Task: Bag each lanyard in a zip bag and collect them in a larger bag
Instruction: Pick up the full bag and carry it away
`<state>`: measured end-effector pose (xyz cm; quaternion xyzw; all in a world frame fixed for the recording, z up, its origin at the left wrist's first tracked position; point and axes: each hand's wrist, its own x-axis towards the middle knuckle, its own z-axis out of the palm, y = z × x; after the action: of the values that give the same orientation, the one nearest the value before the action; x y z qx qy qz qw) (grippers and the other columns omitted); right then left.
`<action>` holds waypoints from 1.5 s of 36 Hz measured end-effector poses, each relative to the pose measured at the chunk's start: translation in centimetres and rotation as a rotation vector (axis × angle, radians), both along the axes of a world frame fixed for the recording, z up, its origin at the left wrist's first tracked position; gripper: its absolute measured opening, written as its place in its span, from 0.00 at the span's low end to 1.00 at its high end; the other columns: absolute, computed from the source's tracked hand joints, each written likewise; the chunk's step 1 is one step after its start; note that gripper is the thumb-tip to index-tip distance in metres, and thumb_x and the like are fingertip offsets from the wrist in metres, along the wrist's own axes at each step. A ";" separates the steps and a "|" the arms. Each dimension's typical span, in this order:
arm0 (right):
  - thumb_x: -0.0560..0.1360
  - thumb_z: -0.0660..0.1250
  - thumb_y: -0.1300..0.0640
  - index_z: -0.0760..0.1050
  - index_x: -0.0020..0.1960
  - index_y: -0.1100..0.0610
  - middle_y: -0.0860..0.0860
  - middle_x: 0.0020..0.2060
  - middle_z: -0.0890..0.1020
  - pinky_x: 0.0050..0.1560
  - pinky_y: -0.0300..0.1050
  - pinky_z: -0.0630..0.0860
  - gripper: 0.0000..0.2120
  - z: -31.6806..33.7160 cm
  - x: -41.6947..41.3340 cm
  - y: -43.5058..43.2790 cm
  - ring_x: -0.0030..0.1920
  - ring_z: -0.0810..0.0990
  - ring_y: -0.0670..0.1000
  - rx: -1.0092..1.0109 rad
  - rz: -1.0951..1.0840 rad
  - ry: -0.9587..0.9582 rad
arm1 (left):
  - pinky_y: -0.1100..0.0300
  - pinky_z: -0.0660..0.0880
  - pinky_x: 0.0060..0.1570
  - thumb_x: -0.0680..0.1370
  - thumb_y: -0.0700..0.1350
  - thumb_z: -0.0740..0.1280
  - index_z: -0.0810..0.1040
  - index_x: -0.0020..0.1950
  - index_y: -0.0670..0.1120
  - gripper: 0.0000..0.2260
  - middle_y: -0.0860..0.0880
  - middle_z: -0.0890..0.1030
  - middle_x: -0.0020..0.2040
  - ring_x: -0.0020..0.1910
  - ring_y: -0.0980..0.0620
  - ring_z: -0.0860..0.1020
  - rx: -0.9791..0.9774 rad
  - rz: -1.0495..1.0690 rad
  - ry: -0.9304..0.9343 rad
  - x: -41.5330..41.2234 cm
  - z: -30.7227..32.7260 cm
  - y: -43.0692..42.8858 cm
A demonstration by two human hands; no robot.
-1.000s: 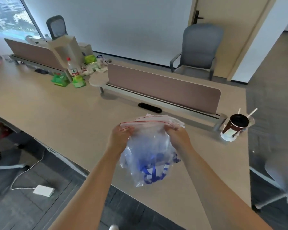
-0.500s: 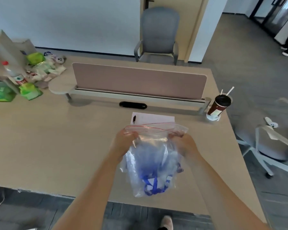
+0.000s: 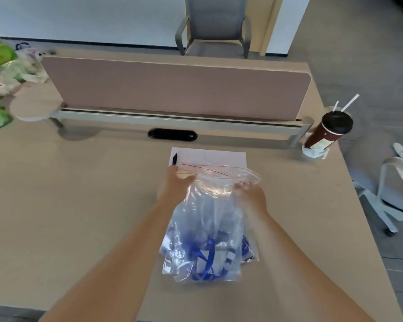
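Beige surface (image 3: 79, 205) with a divider panel (image 3: 172, 89) along its far side carries a white paper sheet (image 3: 219, 156), a pen (image 3: 174, 158) at the sheet's left edge and a lidded cup (image 3: 328, 131) at far right. Over the surface's near centre hangs the large zip bag (image 3: 209, 212), mouth up, red zip lines apart, bagged blue lanyards (image 3: 207, 254) at its bottom. The left hand (image 3: 176, 182) grip is clamped on the mouth's left corner. The right hand (image 3: 251, 196) grip pinches the right corner.

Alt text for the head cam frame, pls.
The left hand and right hand grip the top of a large clear zip bag over a desk, blue lanyards bunched at its bottom. A paper sheet with a pen lies beyond it.
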<state>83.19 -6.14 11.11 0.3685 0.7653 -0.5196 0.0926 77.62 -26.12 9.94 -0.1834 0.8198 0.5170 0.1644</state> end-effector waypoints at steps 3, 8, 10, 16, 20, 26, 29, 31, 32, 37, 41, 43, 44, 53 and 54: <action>0.78 0.65 0.53 0.74 0.38 0.56 0.57 0.43 0.82 0.48 0.47 0.75 0.11 -1.8 -1.6 0.6 0.49 0.83 0.60 0.037 0.037 -0.004 | 0.48 0.79 0.50 0.68 0.55 0.71 0.62 0.67 0.50 0.31 0.46 0.78 0.50 0.47 0.40 0.80 -0.069 0.012 -0.034 -0.8 -0.6 0.8; 0.74 0.64 0.59 0.73 0.34 0.54 0.50 0.33 0.77 0.36 0.42 0.72 0.10 -3.8 -3.2 1.1 0.40 0.80 0.57 0.033 0.060 -0.048 | 0.48 0.74 0.57 0.73 0.45 0.70 0.66 0.63 0.47 0.21 0.49 0.69 0.57 0.57 0.43 0.73 -0.338 -0.086 0.055 -0.1 -0.3 1.8; 0.73 0.64 0.60 0.74 0.35 0.53 0.50 0.35 0.77 0.38 0.41 0.71 0.08 -4.4 -3.8 1.2 0.43 0.82 0.58 0.038 0.054 -0.055 | 0.51 0.69 0.63 0.74 0.45 0.70 0.71 0.60 0.48 0.16 0.49 0.67 0.61 0.61 0.45 0.67 -0.469 -0.162 0.103 0.4 -0.3 2.0; 0.78 0.63 0.55 0.76 0.63 0.59 0.55 0.58 0.81 0.50 0.44 0.69 0.15 -5.4 -4.0 1.2 0.59 0.79 0.59 0.117 0.071 -0.089 | 0.54 0.70 0.59 0.76 0.45 0.70 0.71 0.58 0.48 0.13 0.49 0.66 0.59 0.57 0.47 0.67 -0.576 -0.248 0.161 1.3 -0.4 2.4; 0.78 0.64 0.48 0.71 0.67 0.61 0.57 0.61 0.80 0.54 0.48 0.74 0.23 -6.1 -3.7 1.3 0.60 0.79 0.60 0.174 0.060 -0.168 | 0.56 0.72 0.56 0.79 0.46 0.66 0.77 0.57 0.49 0.08 0.49 0.67 0.62 0.60 0.49 0.70 -0.563 -0.363 0.071 1.2 -0.8 2.3; 0.75 0.70 0.44 0.66 0.67 0.62 0.58 0.62 0.76 0.57 0.53 0.74 0.30 -5.6 -3.0 1.5 0.62 0.76 0.61 0.302 -0.010 -0.211 | 0.55 0.68 0.67 0.81 0.48 0.64 0.77 0.67 0.47 0.15 0.51 0.68 0.71 0.70 0.50 0.68 -0.535 -0.515 0.033 1.0 -1.7 2.4; 0.73 0.72 0.44 0.62 0.71 0.62 0.59 0.66 0.72 0.61 0.55 0.73 0.35 -5.3 -2.0 1.4 0.64 0.73 0.61 0.396 0.023 -0.189 | 0.52 0.65 0.70 0.81 0.50 0.62 0.70 0.75 0.49 0.22 0.53 0.61 0.77 0.74 0.49 0.62 -0.598 -0.618 -0.004 1.2 -1.7 2.6; 0.73 0.73 0.45 0.61 0.74 0.60 0.59 0.70 0.68 0.65 0.56 0.72 0.38 -5.2 -1.2 1.3 0.68 0.70 0.60 0.442 0.085 -0.182 | 0.52 0.66 0.69 0.81 0.51 0.62 0.67 0.76 0.50 0.24 0.53 0.58 0.79 0.75 0.48 0.61 -0.620 -0.648 -0.025 1.5 -1.7 2.7; 0.73 0.73 0.45 0.60 0.75 0.59 0.58 0.72 0.66 0.67 0.56 0.71 0.39 -5.3 -0.8 1.2 0.69 0.68 0.60 0.465 0.117 -0.179 | 0.51 0.66 0.70 0.81 0.52 0.62 0.66 0.77 0.50 0.24 0.53 0.57 0.79 0.76 0.48 0.60 -0.625 -0.653 -0.025 1.6 -1.7 2.7; 0.75 0.71 0.46 0.60 0.76 0.54 0.57 0.75 0.61 0.71 0.56 0.68 0.35 -5.6 0.2 1.0 0.74 0.63 0.59 0.482 0.204 -0.125 | 0.51 0.64 0.72 0.81 0.52 0.63 0.63 0.78 0.50 0.25 0.50 0.53 0.80 0.77 0.47 0.58 -0.617 -0.658 0.002 1.7 -2.0 2.9; 0.77 0.68 0.47 0.62 0.75 0.52 0.55 0.73 0.65 0.67 0.54 0.72 0.30 -6.2 0.1 1.0 0.71 0.67 0.57 0.421 0.236 -0.133 | 0.51 0.64 0.71 0.81 0.51 0.64 0.64 0.78 0.52 0.25 0.49 0.51 0.81 0.77 0.47 0.58 -0.553 -0.614 0.040 1.7 -2.1 3.3; 0.77 0.67 0.47 0.61 0.76 0.53 0.56 0.72 0.66 0.66 0.55 0.73 0.31 -6.4 -0.1 1.1 0.70 0.69 0.58 0.419 0.233 -0.142 | 0.50 0.68 0.68 0.81 0.50 0.65 0.65 0.77 0.54 0.25 0.50 0.50 0.81 0.75 0.47 0.63 -0.535 -0.589 0.035 1.7 -2.2 3.3; 0.77 0.67 0.47 0.61 0.76 0.54 0.56 0.72 0.66 0.66 0.56 0.73 0.31 -6.5 0.0 1.1 0.70 0.69 0.58 0.416 0.235 -0.145 | 0.50 0.71 0.67 0.80 0.50 0.65 0.65 0.77 0.55 0.25 0.50 0.50 0.81 0.74 0.47 0.65 -0.527 -0.570 0.032 1.8 -2.2 3.2; 0.77 0.66 0.49 0.60 0.76 0.52 0.57 0.75 0.61 0.68 0.60 0.71 0.31 -4.9 0.3 0.5 0.74 0.63 0.59 0.376 0.226 -0.163 | 0.51 0.72 0.63 0.80 0.50 0.64 0.63 0.78 0.55 0.26 0.50 0.48 0.82 0.71 0.47 0.70 -0.486 -0.461 0.023 2.8 0.4 3.4; 0.77 0.66 0.49 0.59 0.76 0.52 0.57 0.75 0.60 0.68 0.60 0.71 0.30 -4.3 0.3 0.4 0.74 0.63 0.59 0.382 0.227 -0.171 | 0.51 0.71 0.64 0.80 0.50 0.65 0.63 0.78 0.54 0.26 0.50 0.48 0.82 0.72 0.47 0.70 -0.481 -0.454 0.021 2.8 0.9 3.4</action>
<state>83.45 -5.75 6.85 0.3336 0.8756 -0.3187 0.1433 80.40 -22.74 10.80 -0.0243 0.9399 0.2609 0.2189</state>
